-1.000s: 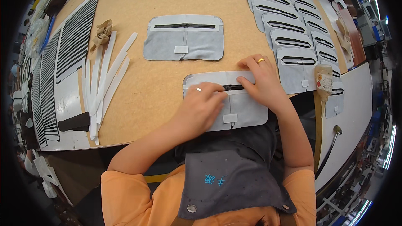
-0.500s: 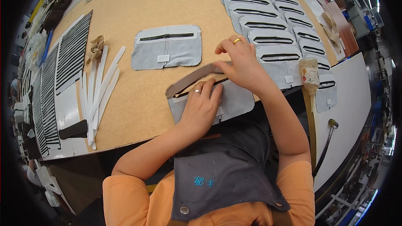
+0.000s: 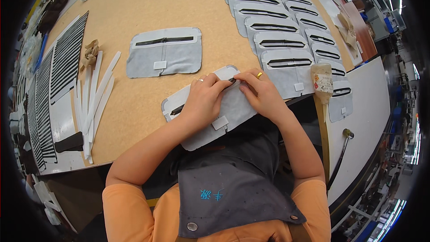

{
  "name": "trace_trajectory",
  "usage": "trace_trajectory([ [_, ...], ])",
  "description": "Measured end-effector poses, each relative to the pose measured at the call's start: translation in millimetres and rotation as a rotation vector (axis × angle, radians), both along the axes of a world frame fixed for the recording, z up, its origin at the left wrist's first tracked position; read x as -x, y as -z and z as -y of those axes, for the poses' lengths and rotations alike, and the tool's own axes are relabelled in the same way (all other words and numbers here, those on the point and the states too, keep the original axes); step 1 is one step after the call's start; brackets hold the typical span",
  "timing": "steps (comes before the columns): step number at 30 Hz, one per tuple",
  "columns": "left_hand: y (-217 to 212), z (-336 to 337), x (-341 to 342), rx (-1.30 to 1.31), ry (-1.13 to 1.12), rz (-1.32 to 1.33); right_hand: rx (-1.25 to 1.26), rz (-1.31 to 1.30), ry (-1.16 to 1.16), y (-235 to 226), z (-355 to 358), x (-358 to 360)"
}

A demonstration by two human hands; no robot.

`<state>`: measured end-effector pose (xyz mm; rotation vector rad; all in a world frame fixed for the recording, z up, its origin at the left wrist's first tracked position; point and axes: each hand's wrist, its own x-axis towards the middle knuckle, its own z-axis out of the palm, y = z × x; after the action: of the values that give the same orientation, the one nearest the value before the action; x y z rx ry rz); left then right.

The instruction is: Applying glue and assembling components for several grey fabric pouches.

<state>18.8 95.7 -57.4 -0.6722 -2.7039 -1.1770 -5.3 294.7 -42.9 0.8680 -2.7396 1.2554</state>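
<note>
A grey fabric panel (image 3: pixel 239 110) with a white-backed upper band lies tilted at the table's front edge, part of it hanging over. A black zipper strip (image 3: pixel 177 110) runs along its slot, mostly covered by my left hand (image 3: pixel 204 101). The fingers of that hand are closed, thumb and forefinger pinching the strip near its right end. Right beside them, my right hand (image 3: pixel 263 96) pinches the same end between thumb and forefinger. A small white tab (image 3: pixel 220 123) sits on the panel below my left hand. Another such panel (image 3: pixel 179 60) lies flat farther back.
Overlapping rows of similar panels (image 3: pixel 280 42) cover the right side. A glue bottle (image 3: pixel 322 83) stands nozzle down at the right edge; a hammer (image 3: pixel 344 152) lies beyond it. White strips (image 3: pixel 101 92), crumpled brown paper (image 3: pixel 91 53) and black-striped sheets (image 3: pixel 69 56) are at left.
The panel has turned so its right end points farther away. Its upper edge, folded back before, now lies flat. My right hand has come down to the strip, beside my left.
</note>
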Motion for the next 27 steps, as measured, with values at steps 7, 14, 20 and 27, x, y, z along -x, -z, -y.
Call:
trace_trajectory([
  [7,7.5,0.0,-7.7,0.235,0.038,-0.211,-0.044,-0.079,-0.081,1.0,-6.5,3.9],
  [14,1.4,0.1,-9.9,0.339,0.028,-0.242,-0.102,-0.192,-0.117,-4.9,-0.9,2.8],
  [20,-10.1,17.7,-20.4,0.050,-0.089,0.031,-0.039,-0.076,-0.090,-1.2,7.8,-5.1],
  [27,-1.9,20.7,-29.9,0.246,-0.035,-0.179,-0.306,-0.444,-0.253,-2.2,10.7,-6.5],
])
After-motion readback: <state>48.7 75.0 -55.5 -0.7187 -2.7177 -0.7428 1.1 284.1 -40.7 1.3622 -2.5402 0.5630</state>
